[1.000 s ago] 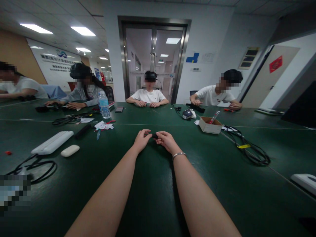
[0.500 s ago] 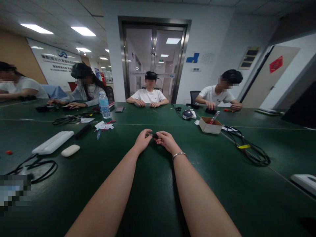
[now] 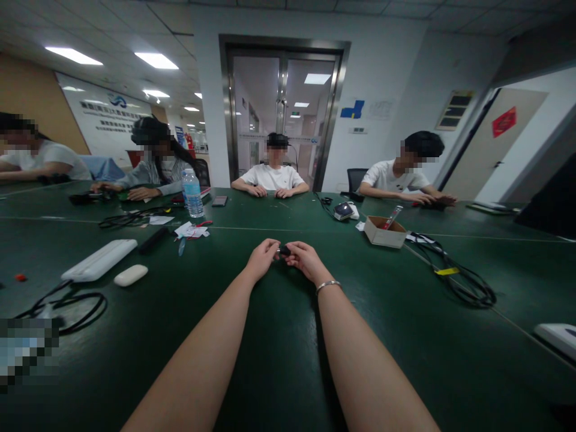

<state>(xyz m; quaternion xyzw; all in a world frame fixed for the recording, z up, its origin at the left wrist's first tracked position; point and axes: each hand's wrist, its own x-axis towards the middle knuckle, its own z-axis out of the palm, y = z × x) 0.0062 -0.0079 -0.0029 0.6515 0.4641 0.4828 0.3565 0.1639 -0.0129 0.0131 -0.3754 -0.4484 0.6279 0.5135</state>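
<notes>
Both my arms reach forward over a dark green table (image 3: 279,336). My left hand (image 3: 261,259) and my right hand (image 3: 305,260) meet at the table's middle, fingers pinched together on a small black object (image 3: 284,250) held between them. The object is too small to name; it seems to have a pale tip on its left end. A thin bracelet (image 3: 327,285) circles my right wrist. Both hands rest low, on or just above the tabletop.
A white power strip (image 3: 99,260), a white oval case (image 3: 130,275) and black cables (image 3: 67,312) lie at left. A water bottle (image 3: 193,193) stands behind. A cardboard box (image 3: 384,231) and more cables (image 3: 459,279) lie at right. Several people sit along the far side.
My hands stay pinched on the small black object, with only slight finger shifts. The person at the far right has moved both hands to the right along the table.
</notes>
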